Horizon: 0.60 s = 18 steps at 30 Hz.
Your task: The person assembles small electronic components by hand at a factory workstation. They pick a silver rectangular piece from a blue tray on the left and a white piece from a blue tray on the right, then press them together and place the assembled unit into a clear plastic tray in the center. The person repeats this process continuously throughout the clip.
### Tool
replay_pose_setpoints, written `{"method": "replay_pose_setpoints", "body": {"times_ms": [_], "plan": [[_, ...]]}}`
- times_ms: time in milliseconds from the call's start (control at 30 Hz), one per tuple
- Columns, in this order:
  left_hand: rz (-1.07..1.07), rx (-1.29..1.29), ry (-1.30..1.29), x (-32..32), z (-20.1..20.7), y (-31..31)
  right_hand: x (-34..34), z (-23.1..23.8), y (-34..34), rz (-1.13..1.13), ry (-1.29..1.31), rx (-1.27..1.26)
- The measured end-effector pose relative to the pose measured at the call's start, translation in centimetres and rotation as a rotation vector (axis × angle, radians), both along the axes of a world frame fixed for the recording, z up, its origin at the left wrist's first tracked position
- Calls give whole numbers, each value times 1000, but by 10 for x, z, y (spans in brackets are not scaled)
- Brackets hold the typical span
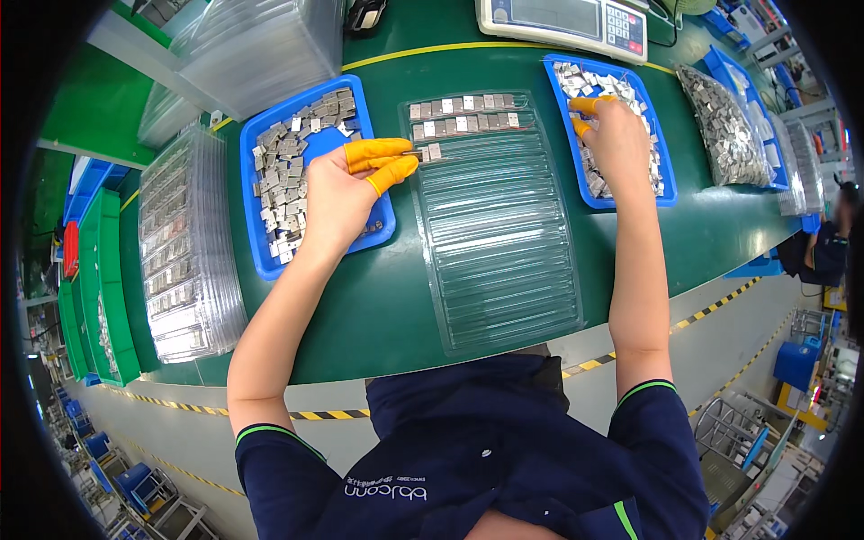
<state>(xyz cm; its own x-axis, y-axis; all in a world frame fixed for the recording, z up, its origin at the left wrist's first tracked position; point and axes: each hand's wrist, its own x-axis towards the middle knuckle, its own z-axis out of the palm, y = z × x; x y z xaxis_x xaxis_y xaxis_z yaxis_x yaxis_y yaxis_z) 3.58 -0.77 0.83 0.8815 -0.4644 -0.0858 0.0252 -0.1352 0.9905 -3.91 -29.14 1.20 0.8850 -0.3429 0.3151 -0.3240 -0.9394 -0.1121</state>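
My left hand [342, 198], yellow cots on its fingers, pinches a small metal connector [418, 154] at the left end of the third row in a clear ribbed plastic tray [504, 261]. More connectors [434, 152] lie beside the fingertips. Above them, two rows of connectors [468, 104] fill the tray's far end. My right hand [619, 139], also in yellow finger cots, reaches into the right blue tray [667, 171] of loose connectors. Its thumb and finger are apart over the parts, with nothing plainly held. A left blue tray [261, 261] with loose connectors sits beside my left hand.
Stacked clear trays [193, 261] with parts stand at left, near a green bin [112, 270]. Large clear plastic sheets [261, 54] are at the back left. A digital scale [576, 22] sits at the back, and a bag of connectors [724, 126] at right.
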Motion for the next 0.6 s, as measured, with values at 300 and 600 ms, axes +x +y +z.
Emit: {"method": "replay_pose_setpoints", "body": {"times_ms": [300, 600], "plan": [[16, -32, -12, -2, -1, -1, 0, -7, -8, 31, -1, 73], [40, -59, 91, -5, 5, -3, 6, -1, 2, -16, -352, 483]]}}
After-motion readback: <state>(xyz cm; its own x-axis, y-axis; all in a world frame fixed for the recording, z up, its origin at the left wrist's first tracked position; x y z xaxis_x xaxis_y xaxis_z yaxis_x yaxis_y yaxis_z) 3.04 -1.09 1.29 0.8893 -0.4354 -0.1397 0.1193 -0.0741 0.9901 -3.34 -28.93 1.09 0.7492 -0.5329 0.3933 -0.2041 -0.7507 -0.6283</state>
